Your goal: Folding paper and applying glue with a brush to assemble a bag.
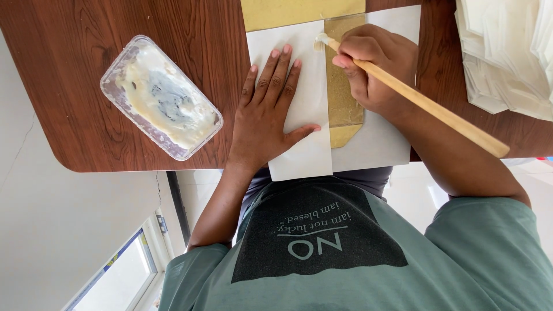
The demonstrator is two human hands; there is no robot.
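Right hand (377, 66) grips one brush (420, 101); left hand (268, 115) flat on one white sheet (305, 155).

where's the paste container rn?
Head view, picture-left: the clear plastic container of whitish paste sits on the wooden table, beside the left hand, apart from it.

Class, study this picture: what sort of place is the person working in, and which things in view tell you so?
Probably a small craft workspace indoors. A wooden table holds a plastic tub of pale paste, the right hand works a wooden-handled brush over a gold strip, and white sheets lie stacked nearby.
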